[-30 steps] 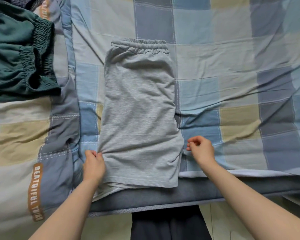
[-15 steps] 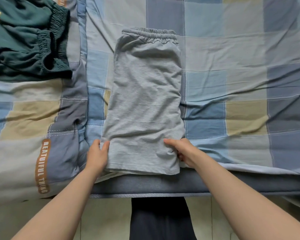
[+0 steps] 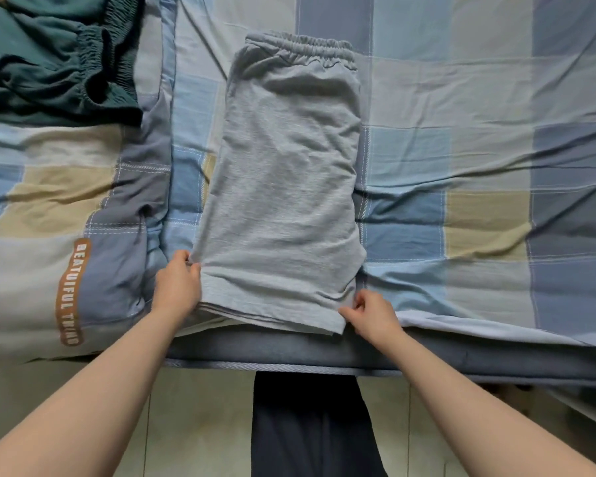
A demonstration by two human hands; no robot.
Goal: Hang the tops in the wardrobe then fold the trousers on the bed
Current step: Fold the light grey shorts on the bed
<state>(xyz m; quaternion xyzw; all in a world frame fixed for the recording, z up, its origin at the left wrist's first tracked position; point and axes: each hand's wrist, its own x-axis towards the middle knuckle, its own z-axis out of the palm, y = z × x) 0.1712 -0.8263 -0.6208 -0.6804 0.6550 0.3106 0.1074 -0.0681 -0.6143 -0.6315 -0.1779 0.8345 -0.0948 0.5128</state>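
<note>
Grey shorts lie folded lengthwise on the checked bed sheet, elastic waistband at the far end, hems at the near edge of the bed. My left hand pinches the left hem corner, thumb on top of the cloth. My right hand pinches the right hem corner with curled fingers. A dark green pair of trousers with a gathered waistband lies crumpled at the far left.
A checked quilt with a brown lettered label lies bunched on the left of the bed. The mattress edge runs across below the shorts. Pale floor tiles and my dark-clad legs are underneath.
My right hand slid from the middle of the hem to the right corner and closed on it. My left hand closed on the left hem corner. The view shifted slightly.
</note>
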